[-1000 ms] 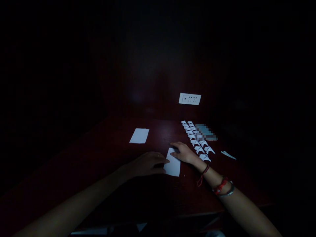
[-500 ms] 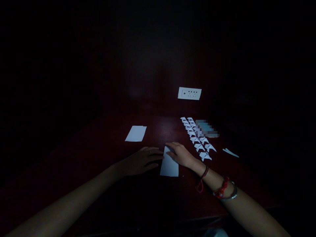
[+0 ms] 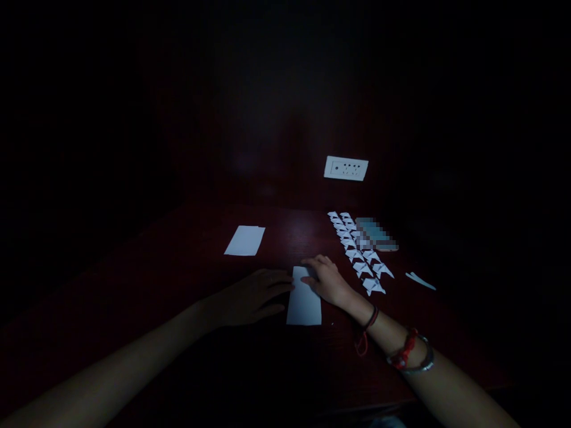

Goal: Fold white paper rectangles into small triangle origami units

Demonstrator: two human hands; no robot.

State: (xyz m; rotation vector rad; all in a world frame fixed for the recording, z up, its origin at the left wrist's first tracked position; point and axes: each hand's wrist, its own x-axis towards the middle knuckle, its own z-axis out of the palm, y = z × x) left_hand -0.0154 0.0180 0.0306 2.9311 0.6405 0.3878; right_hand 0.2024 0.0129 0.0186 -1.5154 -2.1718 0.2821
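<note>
Still, left hand [image 3: 254, 297] and right hand [image 3: 328, 279] press paper [image 3: 304, 308].

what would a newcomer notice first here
The bright white paper sheet at the middle of the dark red table stands out, with the left hand at its left edge and the right hand resting on its far end. To its right run two rows of small folded paper pieces, and a second sheet lies farther back on the left.
</note>
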